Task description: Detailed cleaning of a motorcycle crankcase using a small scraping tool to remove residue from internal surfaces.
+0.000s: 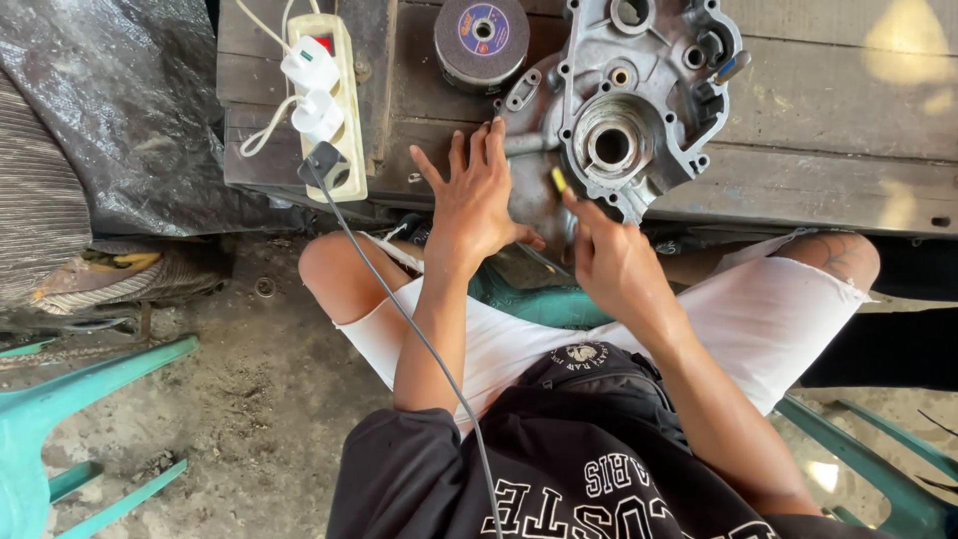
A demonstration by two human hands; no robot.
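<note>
At the far left a grey plastic sheet [130,110] lies crumpled and shiny, and below it you see a green plastic chair [60,429] on the rough concrete floor [259,369]. On the left end of the wooden desk [828,90] sits a cream power strip [334,110] with two white plugs and one dark plug; its thin grey cable [399,309] runs down over your left forearm.

Your left hand [477,195] lies flat, the fingers spread apart, and holds nothing; it presses on the left edge of the cast metal engine cover [624,110]. This cover rests at the front edge of the desk, partly over the edge, just above your knees. It is dull grey aluminium, with round bores, bolt holes and rough, dusty ribs. Behind it, a round grey grinding disc [481,40] with a purple label lies flat.

Your right hand [609,260] has its grip closed on a small tool with a yellow tip [558,180], which touches the lower left part of the cover.

I think the cover could slide or tip off the desk edge, because only your flat palm keeps it there. The tip may also slip on the hard metal toward your left thumb. The cable over your arm could pull the power strip.
</note>
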